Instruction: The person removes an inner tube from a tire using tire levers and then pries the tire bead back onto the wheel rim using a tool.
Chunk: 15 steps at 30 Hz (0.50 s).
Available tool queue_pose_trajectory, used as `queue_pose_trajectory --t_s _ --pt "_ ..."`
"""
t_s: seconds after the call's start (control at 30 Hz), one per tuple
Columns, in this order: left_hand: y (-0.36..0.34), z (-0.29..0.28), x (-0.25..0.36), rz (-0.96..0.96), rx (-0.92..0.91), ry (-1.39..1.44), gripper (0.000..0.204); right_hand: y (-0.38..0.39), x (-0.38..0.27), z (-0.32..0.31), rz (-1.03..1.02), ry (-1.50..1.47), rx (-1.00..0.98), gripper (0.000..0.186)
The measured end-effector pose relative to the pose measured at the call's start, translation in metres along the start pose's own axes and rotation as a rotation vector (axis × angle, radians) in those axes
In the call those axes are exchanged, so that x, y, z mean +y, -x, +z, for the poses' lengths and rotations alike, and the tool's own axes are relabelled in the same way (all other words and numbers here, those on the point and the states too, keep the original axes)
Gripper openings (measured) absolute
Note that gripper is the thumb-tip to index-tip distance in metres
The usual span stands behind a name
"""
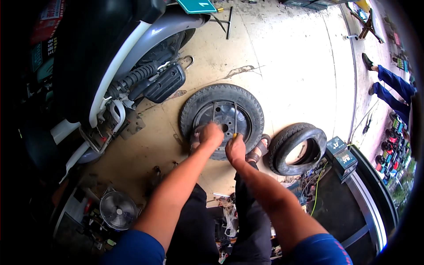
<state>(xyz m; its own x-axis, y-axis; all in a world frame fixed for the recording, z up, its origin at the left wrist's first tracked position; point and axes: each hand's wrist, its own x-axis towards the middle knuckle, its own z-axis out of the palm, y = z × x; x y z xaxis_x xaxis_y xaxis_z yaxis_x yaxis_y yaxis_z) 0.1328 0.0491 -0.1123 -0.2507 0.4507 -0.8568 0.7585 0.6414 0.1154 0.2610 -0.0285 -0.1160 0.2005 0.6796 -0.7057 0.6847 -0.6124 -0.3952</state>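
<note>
Nearby, scooter (121, 62) left and loose tyre (282, 148) right of wheel (226, 117), black, flat-lying. Gripping bars (235, 115) with clenched left hand (212, 135) and right hand (235, 147).

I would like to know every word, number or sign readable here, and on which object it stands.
I do not copy wording, only its place:
Teal plate at top: one large white character, legible.
Dark box at right: pale markings, partly legible.
Red panel, upper left, and dark panel below: white characters, blurred.
Blue right sleeve: reddish marks, too small to read.
Tyre on the wheel: no readable lettering.
</note>
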Motion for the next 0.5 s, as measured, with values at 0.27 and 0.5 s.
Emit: queue_pose_trajectory --t_s 0.27,0.5 --pt "-0.019 -0.021 -0.012 0.146 -0.037 0.092 0.033 -0.021 0.039 -0.029 -0.135 -0.090 0.070 0.047" --pt "-0.032 -0.060 0.004 -0.018 -0.273 0.116 0.028 -0.155 -0.051 -0.178 0.008 0.182 -0.628 0.032"
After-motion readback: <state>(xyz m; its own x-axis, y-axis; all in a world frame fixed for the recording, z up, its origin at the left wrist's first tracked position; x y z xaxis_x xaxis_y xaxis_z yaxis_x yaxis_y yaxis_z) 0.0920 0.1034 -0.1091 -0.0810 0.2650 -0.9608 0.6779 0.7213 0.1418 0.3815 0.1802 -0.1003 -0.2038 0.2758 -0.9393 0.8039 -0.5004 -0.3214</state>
